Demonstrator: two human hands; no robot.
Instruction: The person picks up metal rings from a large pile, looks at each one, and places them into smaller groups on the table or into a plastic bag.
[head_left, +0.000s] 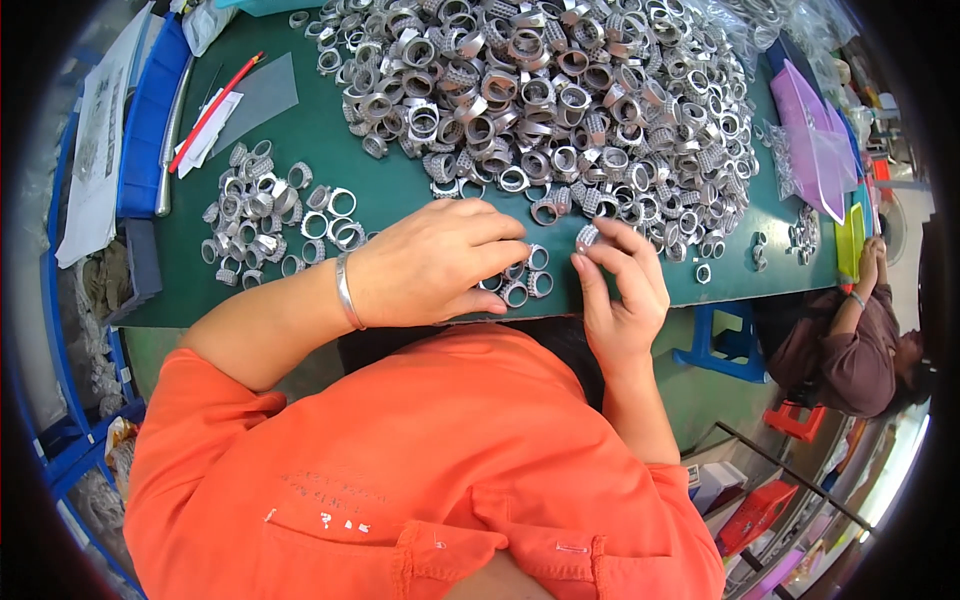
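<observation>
Between the thumb and forefinger of my right hand [627, 300] a silver-grey metal ring [588, 235] with a studded face is pinched, just above the table's near edge. My left hand [425, 262] reaches over a few loose rings [538, 258] near that edge. Its thumb and fingers are apart, and the fingertips are close to these rings; whether they touch one is partly hidden. A large heap of similar rings [560, 100] spreads beyond both hands. To the left lies a smaller cluster of rings [255, 215].
The green tabletop [180, 295] carries a red pencil [215, 112] and papers at left, next to a blue bin [150, 130]. On the right stand a pink-purple tray [815, 140] and a yellow-green tray [850, 245]. Another person [850, 340] sits at far right near a blue stool [722, 342].
</observation>
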